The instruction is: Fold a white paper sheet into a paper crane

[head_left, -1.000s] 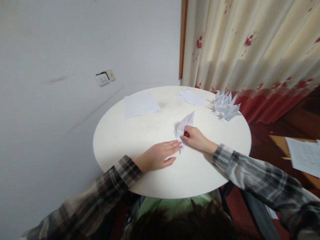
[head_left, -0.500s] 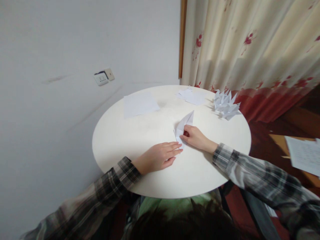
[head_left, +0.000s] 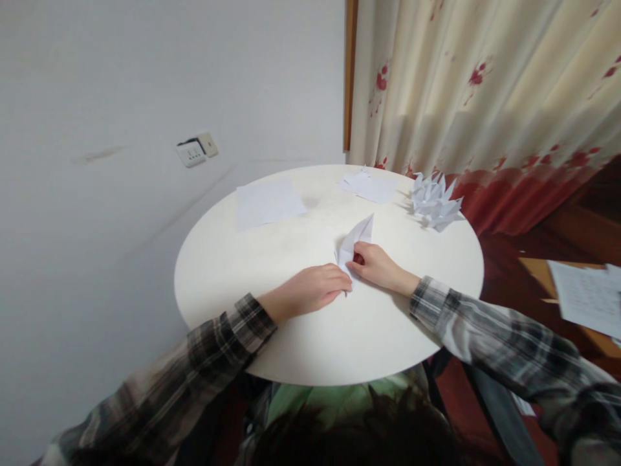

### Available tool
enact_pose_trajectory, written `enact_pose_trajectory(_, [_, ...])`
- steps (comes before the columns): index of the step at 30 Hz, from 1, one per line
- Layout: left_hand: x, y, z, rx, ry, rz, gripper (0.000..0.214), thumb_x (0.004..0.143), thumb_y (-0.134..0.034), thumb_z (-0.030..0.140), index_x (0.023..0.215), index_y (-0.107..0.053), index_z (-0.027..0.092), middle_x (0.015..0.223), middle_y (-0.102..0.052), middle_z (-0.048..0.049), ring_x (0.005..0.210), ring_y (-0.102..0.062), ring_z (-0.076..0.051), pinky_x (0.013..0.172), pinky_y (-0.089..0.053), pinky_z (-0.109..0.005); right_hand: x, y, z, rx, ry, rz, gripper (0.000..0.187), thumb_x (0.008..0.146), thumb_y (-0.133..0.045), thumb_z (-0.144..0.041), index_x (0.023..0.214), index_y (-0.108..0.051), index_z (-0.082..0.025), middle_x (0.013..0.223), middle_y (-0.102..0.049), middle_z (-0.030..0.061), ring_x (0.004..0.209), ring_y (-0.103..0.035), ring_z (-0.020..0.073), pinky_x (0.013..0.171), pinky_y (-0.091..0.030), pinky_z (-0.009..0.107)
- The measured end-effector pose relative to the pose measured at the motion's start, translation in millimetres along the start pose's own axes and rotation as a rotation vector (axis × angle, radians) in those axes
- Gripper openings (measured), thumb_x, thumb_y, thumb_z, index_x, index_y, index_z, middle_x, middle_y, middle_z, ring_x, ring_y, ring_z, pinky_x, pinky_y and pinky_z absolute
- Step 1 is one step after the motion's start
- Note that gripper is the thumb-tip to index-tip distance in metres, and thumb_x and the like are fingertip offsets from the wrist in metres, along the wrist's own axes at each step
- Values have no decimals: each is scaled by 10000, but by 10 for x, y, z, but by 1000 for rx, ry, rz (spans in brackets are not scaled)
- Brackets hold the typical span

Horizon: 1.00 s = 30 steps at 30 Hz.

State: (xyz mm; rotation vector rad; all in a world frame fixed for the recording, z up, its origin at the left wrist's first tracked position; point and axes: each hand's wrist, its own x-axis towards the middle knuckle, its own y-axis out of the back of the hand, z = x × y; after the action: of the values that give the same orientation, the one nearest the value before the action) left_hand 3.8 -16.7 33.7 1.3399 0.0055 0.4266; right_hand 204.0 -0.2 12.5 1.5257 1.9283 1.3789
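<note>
A piece of folded white paper (head_left: pixel 359 232) stands partly raised over the middle of the round table, its pointed end up and to the right. My right hand (head_left: pixel 379 264) pinches its right side between thumb and bent fingers. At the paper's narrow lower end, my left hand (head_left: pixel 323 288) has its fingers drawn together on the tip, which shows just below them. Both hands rest low, close to the tabletop. The left fingers hide part of the lower folds.
On the white round table (head_left: pixel 228 278) lie a paper sheet (head_left: pixel 269 202) at back left and smaller paper pieces (head_left: pixel 376 189) at the back. Several folded paper cranes (head_left: pixel 434 202) cluster at back right. A wall and a curtain (head_left: pixel 451 97) border the table.
My left hand has shifted slightly up, and its spread fingers have closed around the paper's lower tip. The right hand keeps its pinch. The whole view has moved a little.
</note>
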Motion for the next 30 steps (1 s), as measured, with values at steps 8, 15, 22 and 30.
enact_pose_trajectory(8, [483, 353, 53, 29, 50, -393, 229, 703, -471, 18, 800, -605, 176, 922, -564, -44, 860, -543, -167, 760, -431, -256, 13, 34, 19, 23, 5, -27, 92, 672, -567, -128, 655, -482, -159, 629, -487, -18, 559, -396, 99, 534, -277, 219])
enact_pose_trajectory(15, [611, 327, 95, 58, 109, -511, 124, 669, -502, 79, 696, -549, 191, 686, -552, 5, 587, -448, -135, 544, -331, -257, 16, 46, 55, 51, 15, -22, 43, 713, -536, -152, 683, -504, -149, 648, -510, 0, 566, -415, 104, 540, -287, 222])
enact_pose_trajectory(22, [596, 343, 117, 23, 143, -511, 129, 647, -500, 81, 689, -523, 201, 583, -498, 32, 489, -357, -114, 486, -244, -261, -2, 107, -7, 15, -5, -17, 59, 749, -537, -155, 695, -520, -138, 666, -520, 12, 572, -413, 103, 555, -305, 227])
enact_pose_trajectory(30, [600, 359, 127, -42, 157, -530, 132, 646, -513, 68, 683, -513, 194, 592, -509, 47, 490, -378, -102, 480, -261, -252, -7, 106, 3, 18, 1, -12, 85, 752, -554, -160, 683, -506, -145, 659, -506, 1, 569, -410, 99, 547, -303, 223])
